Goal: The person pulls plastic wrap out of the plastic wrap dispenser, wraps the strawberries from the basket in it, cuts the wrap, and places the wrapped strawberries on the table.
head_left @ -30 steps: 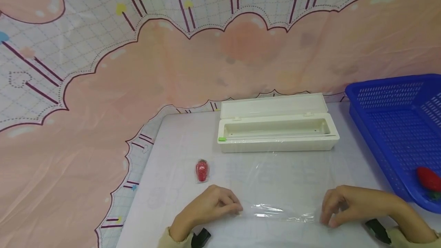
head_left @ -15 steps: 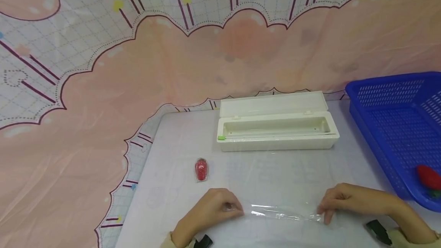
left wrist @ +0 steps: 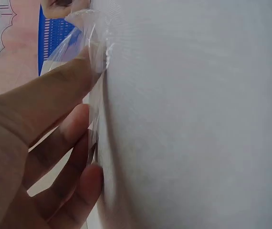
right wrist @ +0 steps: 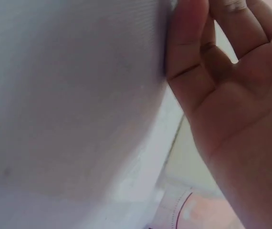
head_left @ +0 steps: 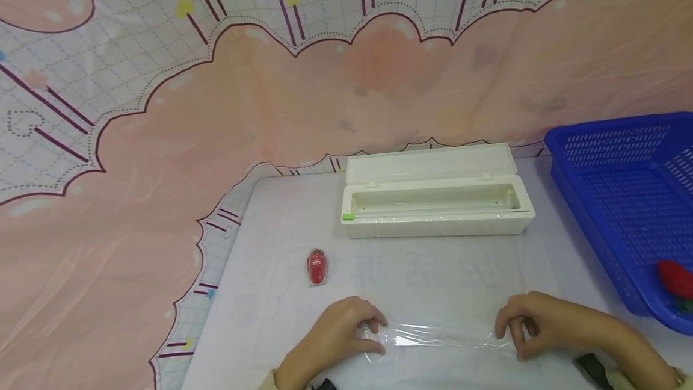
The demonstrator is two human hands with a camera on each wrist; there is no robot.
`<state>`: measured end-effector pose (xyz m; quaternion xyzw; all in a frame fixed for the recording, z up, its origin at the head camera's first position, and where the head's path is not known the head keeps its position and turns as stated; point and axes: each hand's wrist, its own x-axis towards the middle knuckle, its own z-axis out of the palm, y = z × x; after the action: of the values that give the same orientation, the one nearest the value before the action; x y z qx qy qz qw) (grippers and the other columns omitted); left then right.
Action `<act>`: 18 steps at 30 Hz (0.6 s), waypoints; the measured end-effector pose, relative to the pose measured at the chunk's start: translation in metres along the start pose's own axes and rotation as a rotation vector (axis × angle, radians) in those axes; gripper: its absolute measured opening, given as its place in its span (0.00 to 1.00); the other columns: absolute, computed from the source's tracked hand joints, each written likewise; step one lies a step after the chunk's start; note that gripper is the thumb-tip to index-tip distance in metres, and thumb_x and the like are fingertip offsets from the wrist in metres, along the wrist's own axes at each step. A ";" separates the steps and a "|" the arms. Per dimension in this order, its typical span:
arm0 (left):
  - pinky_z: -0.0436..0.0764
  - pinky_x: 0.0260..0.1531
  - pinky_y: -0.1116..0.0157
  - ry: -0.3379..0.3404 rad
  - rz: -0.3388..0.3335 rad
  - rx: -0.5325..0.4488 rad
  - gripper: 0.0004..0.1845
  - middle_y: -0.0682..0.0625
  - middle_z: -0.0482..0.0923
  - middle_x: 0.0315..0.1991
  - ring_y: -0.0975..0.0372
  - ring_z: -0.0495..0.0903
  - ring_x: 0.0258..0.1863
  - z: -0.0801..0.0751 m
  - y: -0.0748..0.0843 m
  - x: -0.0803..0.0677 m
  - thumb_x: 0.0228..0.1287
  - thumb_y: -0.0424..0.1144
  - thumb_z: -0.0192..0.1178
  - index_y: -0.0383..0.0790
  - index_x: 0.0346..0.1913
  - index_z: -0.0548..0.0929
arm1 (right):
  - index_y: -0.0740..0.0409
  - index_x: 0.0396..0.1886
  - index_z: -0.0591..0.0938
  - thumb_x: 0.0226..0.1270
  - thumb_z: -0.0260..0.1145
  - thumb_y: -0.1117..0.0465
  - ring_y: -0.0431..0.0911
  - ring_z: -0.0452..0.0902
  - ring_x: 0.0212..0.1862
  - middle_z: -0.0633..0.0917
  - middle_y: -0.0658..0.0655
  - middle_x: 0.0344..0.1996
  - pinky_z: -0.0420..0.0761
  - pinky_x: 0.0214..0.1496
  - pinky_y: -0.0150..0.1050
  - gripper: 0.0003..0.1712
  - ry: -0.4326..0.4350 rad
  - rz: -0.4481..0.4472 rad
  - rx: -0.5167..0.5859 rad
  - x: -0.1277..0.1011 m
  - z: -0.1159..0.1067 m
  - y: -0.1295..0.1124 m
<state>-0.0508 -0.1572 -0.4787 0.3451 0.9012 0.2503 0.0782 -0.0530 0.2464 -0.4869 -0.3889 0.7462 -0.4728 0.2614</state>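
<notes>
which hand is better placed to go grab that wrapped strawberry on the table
Probably the left hand: the wrapped strawberry lies just beyond it on the table, nearby. The right hand is at the far end of the cling film.

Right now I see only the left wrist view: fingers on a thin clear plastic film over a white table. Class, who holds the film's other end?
Observer: The right hand pinches the other end of the clear plastic film.
Operator: What lies near the left hand?
Observer: A small red strawberry wrapped in film lies just beyond the left hand.
Operator: And further back?
Observer: A long cream plastic dispenser box stands on the white table, lid open.
</notes>
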 end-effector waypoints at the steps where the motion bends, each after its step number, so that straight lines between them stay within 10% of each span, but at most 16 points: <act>1: 0.74 0.39 0.78 0.006 0.001 0.007 0.20 0.68 0.78 0.29 0.75 0.73 0.34 0.000 0.000 -0.001 0.44 0.51 0.78 0.52 0.42 0.87 | 0.49 0.44 0.83 0.56 0.74 0.63 0.28 0.72 0.31 0.85 0.42 0.25 0.74 0.28 0.28 0.15 -0.001 0.002 -0.007 -0.001 0.000 0.000; 18: 0.73 0.62 0.57 0.084 0.028 0.214 0.35 0.54 0.75 0.62 0.60 0.71 0.63 0.000 -0.005 -0.011 0.43 0.62 0.75 0.52 0.56 0.86 | 0.44 0.49 0.81 0.52 0.77 0.60 0.30 0.71 0.37 0.79 0.39 0.31 0.73 0.33 0.28 0.24 0.028 -0.041 -0.128 -0.011 0.003 -0.001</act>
<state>-0.0455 -0.1677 -0.4820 0.3533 0.9203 0.1679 -0.0002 -0.0445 0.2539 -0.4868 -0.4131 0.7704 -0.4350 0.2159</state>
